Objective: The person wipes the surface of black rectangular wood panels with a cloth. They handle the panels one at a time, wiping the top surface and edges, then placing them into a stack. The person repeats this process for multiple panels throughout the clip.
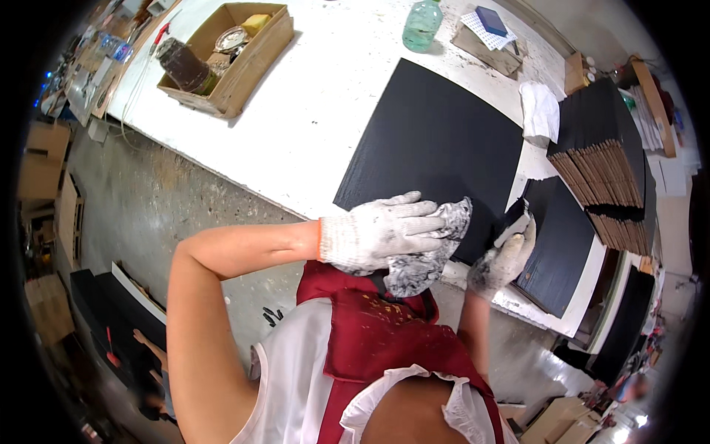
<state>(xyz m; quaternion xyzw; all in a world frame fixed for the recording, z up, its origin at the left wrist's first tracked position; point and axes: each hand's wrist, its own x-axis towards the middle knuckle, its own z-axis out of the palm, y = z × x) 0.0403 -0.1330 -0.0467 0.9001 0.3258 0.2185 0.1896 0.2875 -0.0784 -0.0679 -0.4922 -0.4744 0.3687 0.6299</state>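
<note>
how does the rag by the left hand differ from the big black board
The rag is crumpled, the board flat. The rag is whitish with black smears; the board is almost wholly black. The rag is much smaller than the board. Both show black.

- L hand (pixel 381 231), in white glove w/ orange cuff edge, lies flat on stained cloth (pixel 418 275), at near edge of black board (pixel 444 133).
- R hand (pixel 501 265), also gloved, holds small dark-and-pale item (pixel 515 228); its kind is unclear.
- 2nd black board (pixel 556 255) is at R side of white table (pixel 244 148).
- Behind it: stack of black boards (pixel 599 140), w/ brown edges.
- Far side: greenish bottle (pixel 422 28), upright; cardboard box (pixel 259 70) w/ dark jar (pixel 185 65), tilted.
</note>
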